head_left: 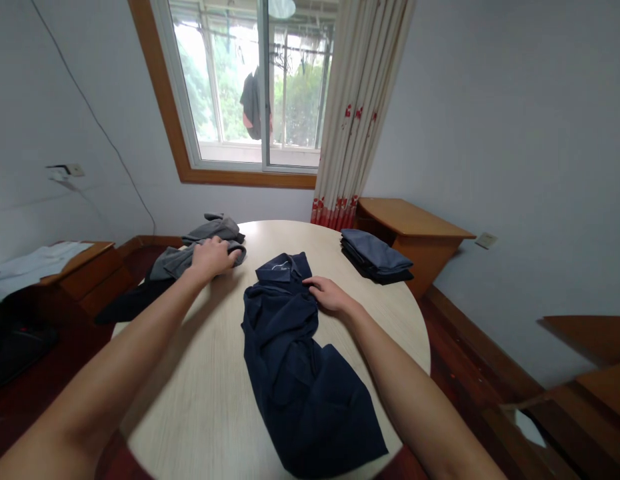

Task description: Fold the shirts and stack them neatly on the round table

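A navy collared shirt (295,360) lies lengthwise on the round table, its collar toward the far side and its body wrinkled. At its right shoulder, near the collar, rests my right hand (331,295), fingers stretched out and touching the cloth. My left hand (213,257) lies palm down on a loose pile of grey clothes (173,262) at the table's left edge. Its thumb is apart from the fingers, and the undersides of the fingers are partly hidden. A dark garment (135,301) hangs over the table edge below that pile.
A folded stack of dark clothes (377,257) sits on the table (190,400) at the far right. Beyond it stands a wooden desk (415,217) beside a curtain (363,100). A window (260,80) is straight ahead. White cloth covers a low cabinet (90,280) at left.
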### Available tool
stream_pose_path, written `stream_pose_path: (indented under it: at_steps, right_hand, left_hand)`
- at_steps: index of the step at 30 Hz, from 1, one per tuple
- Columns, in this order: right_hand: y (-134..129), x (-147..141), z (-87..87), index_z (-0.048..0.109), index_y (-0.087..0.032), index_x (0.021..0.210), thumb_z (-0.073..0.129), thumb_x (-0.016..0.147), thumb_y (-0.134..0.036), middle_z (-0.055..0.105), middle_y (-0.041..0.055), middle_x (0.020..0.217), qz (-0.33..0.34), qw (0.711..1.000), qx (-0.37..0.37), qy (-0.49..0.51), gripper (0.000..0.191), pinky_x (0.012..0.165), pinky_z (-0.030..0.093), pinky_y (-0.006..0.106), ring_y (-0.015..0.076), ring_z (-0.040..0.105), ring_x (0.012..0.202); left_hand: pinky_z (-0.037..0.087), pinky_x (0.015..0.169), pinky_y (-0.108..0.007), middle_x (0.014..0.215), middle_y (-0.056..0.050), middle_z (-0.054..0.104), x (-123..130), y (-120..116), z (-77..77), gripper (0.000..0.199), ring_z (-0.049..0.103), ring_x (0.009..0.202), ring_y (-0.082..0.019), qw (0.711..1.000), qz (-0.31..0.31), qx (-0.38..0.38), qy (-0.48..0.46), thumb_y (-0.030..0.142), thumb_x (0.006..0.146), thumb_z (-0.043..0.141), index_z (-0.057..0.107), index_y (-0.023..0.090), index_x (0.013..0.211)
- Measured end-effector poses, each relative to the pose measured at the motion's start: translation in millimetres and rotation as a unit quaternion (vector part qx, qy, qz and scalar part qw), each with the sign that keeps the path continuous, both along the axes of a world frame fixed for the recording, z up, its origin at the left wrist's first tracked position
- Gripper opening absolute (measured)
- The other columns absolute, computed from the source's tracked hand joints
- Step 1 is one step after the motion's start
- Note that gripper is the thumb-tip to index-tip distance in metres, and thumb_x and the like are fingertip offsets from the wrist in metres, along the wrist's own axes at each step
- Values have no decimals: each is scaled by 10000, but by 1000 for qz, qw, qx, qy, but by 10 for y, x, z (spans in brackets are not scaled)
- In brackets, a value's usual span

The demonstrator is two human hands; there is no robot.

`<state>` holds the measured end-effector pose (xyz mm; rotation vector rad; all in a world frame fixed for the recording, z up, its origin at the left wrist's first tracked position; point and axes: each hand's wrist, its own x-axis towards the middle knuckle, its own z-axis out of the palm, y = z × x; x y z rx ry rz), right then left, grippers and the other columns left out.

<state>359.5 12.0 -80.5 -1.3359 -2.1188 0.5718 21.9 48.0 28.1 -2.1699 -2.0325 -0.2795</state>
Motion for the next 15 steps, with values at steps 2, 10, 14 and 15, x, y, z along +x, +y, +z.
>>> stream_pose_path:
  at_steps: [2,10,14,15]
  right_hand:
    - [31,27,-29,698,-162,1249,530,862,-94,673,122,1317,-36,999,13,-2,427,1104,448,384,241,621,1230]
    - [51,36,-93,611,-158,1381,666,862,-303,605,165,1420,-93,993,30,-61,542,1145,389,501,325,550,1326]
    - [27,-94,-127,375,-200,1571,684,870,-409,443,173,1570,-59,998,5,-29,793,1211,212,614,336,420,1451]
    - [21,-125,-135,315,-213,1598,708,849,-421,402,176,1594,-60,998,-5,-20,871,1211,161,649,349,382,1474]
  left_hand:
    - [494,932,-489,1131,-207,731,255,-268,-3,703,669,1088,-401,994,-29,-92,-43,672,945,292,766,159,1031]
    - [546,750,-370,830,-71,775,459,-730,-651,386,720,795,-317,927,-183,-184,-271,546,565,825,720,239,773]
    - [497,1014,-437,1179,-86,749,503,-763,-849,574,686,1095,-330,869,-265,-151,-390,348,628,802,702,245,1183]
    - [460,1072,-447,1248,-93,722,532,-783,-872,642,661,1159,-329,853,-285,-152,-410,338,643,803,669,242,1264]
